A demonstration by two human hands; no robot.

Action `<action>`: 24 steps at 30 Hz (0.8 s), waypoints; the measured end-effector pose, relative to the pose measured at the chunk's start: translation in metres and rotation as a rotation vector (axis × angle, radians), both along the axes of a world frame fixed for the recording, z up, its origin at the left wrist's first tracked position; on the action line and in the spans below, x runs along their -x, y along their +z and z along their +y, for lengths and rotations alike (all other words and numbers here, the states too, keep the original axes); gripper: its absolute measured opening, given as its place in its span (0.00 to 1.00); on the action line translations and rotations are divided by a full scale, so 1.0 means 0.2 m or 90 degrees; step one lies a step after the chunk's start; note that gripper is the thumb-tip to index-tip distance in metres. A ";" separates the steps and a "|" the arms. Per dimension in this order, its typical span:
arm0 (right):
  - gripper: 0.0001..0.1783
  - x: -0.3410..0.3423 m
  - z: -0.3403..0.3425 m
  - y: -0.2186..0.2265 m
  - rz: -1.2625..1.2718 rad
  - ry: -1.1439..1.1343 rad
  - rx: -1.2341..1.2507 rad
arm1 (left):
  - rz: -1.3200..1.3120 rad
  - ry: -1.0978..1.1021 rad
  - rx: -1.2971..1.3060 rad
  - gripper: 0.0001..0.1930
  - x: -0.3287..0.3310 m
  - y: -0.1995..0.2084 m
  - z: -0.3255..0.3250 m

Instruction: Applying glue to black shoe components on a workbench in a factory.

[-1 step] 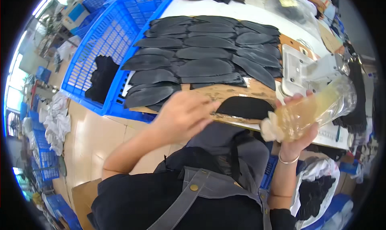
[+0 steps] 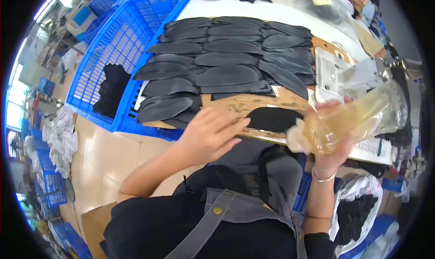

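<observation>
My right hand [image 2: 333,155] is wrapped round a clear plastic squeeze bottle [image 2: 362,118] of yellowish fluid. The bottle is tipped, its pale, crusted nozzle [image 2: 297,139] pointing left at the right end of a curved black piece [image 2: 276,120]. Whether nozzle and piece touch, I cannot tell. That piece lies flat at the front edge of a stained wooden board [image 2: 244,103]. My left hand [image 2: 209,134] holds nothing, its fingers stretched out with the tips at the piece's left end. Beyond both hands, overlapping rows of dark leaf-shaped pieces [image 2: 229,75] cover the board.
A blue plastic crate [image 2: 118,118] with dark material [image 2: 112,90] inside stands at the left. A white machine [image 2: 358,75] sits on the table to the right. Below it is a white bag [image 2: 369,184] with black pieces. A clear plastic bag [image 2: 319,5] lies at the back.
The bottle has shifted slightly, its nozzle moving left and up over the black piece's right end. My left hand's fingers have straightened and spread at the piece's left end.
</observation>
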State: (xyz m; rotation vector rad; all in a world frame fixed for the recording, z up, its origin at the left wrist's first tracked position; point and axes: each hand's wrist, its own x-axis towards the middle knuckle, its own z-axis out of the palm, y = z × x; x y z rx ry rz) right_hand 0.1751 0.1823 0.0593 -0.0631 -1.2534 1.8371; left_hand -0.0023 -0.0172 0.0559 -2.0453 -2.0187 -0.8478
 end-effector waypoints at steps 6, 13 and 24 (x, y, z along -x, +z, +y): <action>0.43 0.23 -0.07 0.02 -0.143 -0.034 -0.408 | 0.068 0.011 -0.074 0.18 -0.03 -0.18 0.04; 0.45 0.32 -0.13 0.00 -0.247 0.047 -0.459 | 0.038 0.012 -0.171 0.17 -0.03 -0.25 0.06; 0.40 0.36 -0.10 -0.01 -0.323 0.059 -0.692 | 0.042 0.026 -0.170 0.16 -0.01 -0.31 0.07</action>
